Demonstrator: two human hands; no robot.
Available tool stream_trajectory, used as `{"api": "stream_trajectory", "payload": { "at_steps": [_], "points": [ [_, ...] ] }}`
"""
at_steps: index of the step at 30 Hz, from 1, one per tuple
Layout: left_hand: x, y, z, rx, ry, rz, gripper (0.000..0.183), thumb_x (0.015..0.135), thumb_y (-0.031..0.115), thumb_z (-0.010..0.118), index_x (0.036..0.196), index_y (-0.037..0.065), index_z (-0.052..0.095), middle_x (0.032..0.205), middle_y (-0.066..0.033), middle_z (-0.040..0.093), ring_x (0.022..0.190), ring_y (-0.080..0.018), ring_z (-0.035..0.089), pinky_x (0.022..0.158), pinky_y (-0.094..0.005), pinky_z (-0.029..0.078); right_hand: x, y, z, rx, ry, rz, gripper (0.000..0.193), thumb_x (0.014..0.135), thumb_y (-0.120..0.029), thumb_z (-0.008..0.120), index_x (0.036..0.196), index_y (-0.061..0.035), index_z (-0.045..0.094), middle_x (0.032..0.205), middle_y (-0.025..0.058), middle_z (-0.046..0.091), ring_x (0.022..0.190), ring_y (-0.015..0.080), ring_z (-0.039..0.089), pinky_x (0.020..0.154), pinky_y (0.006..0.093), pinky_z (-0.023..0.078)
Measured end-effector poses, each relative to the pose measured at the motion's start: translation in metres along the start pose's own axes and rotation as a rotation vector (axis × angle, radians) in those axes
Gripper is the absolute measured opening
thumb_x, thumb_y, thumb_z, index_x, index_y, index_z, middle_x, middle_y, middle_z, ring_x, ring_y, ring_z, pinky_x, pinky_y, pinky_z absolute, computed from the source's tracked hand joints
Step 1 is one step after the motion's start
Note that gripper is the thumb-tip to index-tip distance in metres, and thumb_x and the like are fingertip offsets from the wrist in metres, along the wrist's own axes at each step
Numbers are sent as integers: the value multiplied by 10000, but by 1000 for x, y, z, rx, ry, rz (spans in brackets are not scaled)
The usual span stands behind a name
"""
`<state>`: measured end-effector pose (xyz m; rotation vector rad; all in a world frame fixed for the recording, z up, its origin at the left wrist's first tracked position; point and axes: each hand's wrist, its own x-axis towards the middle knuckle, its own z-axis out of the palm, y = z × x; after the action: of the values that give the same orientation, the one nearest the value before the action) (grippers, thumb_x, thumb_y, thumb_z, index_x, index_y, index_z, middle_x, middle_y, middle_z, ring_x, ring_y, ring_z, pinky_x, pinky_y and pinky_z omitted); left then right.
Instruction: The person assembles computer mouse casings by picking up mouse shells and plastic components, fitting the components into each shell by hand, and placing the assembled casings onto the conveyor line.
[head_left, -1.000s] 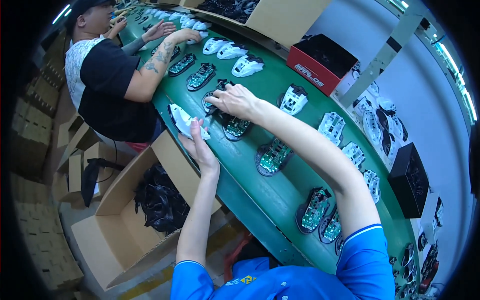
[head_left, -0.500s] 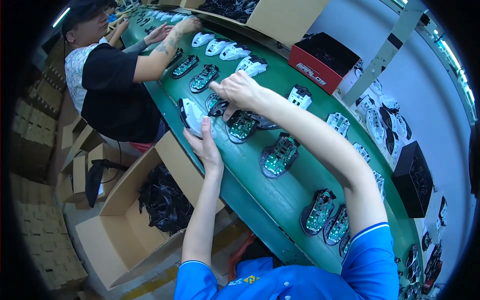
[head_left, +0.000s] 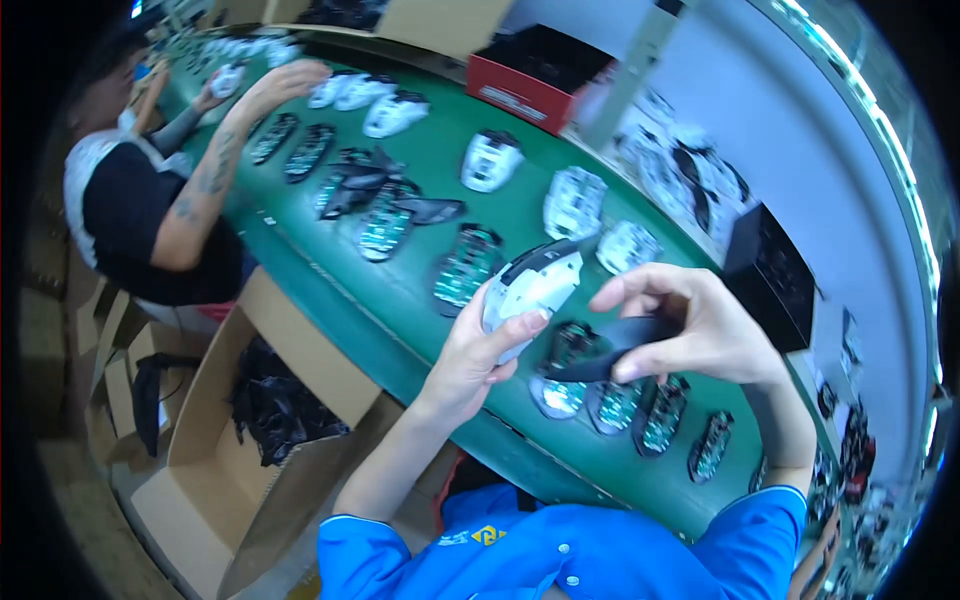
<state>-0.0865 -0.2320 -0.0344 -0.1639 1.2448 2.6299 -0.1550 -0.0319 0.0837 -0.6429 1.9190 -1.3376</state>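
Observation:
My left hand [head_left: 468, 360] is closed round a white computer mouse shell [head_left: 532, 290] with a dark edge, holding it tilted above the green conveyor belt [head_left: 345, 300]. Beside it, my right hand [head_left: 715, 330] pinches a thin, curved black plastic piece [head_left: 584, 372] between thumb and fingers. The piece and the shell are apart. Below my hands lie several mouse bases with green circuit boards [head_left: 660, 415]. Another base [head_left: 468, 270] rests farther left. Loose black plastic pieces [head_left: 432, 209] lie on and beside the bases beyond it.
White shells [head_left: 492, 160] line the belt's far side. Behind them stand a red box [head_left: 525, 95] and a black box [head_left: 772, 265]. An open cardboard box [head_left: 190, 480] with black parts [head_left: 280, 400] sits at the near left. A co-worker's arm [head_left: 205, 190] reaches over the belt.
Both hands have moved right, relative to the belt, and my left hand has brought the white shell along. My right hand has come away from the boards with a black piece. The view has turned rightward.

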Motion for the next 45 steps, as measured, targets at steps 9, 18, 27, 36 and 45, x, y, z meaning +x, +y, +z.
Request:
{"api": "stream_trajectory", "payload": {
  "at_steps": [9, 18, 27, 36, 45],
  "points": [
    [2, -19, 67, 266, -385, -61, 1143, 608, 108, 841, 1461, 38, 84, 1404, -176, 307, 1329, -261, 309, 1104, -388, 242, -85, 47, -2, -339, 361, -281, 275, 684, -144, 802, 947, -106, 729, 806, 0, 473, 804, 137, 467, 721, 256, 390],
    [-2, -33, 95, 534, -388, 55, 1106, 617, 69, 822, 1453, 46, 97, 1376, -158, 277, 1308, -256, 326, 1047, -376, 351, -110, 74, -1, -370, 540, -416, 344, 601, -177, 851, 908, -79, 731, 802, -7, 424, 770, 126, 433, 644, 255, 349],
    [-3, -38, 93, 677, -350, 117, 1065, 608, 65, 818, 1437, 54, 149, 1337, -155, 262, 1293, -271, 321, 1016, -376, 396, -114, 67, -3, -332, 499, -368, 268, 630, -83, 813, 886, -70, 734, 748, 18, 505, 736, 139, 488, 590, 266, 401],
    [-7, -37, 92, 676, -343, 192, 1121, 577, 155, 865, 1434, 47, 151, 1338, -171, 266, 1264, -289, 327, 982, -380, 426, -109, 68, 3, -460, 503, -425, 250, 580, -160, 835, 809, -97, 758, 746, -19, 487, 744, 135, 440, 657, 269, 326],
    [-13, -32, 89, 775, -349, 252, 1111, 576, 169, 864, 1431, 45, 165, 1314, -174, 298, 1246, -299, 341, 942, -364, 450, -110, 69, 6, -281, 500, -373, 238, 638, -137, 812, 867, -129, 751, 719, -24, 494, 721, 130, 437, 657, 278, 321]
  ]
}}
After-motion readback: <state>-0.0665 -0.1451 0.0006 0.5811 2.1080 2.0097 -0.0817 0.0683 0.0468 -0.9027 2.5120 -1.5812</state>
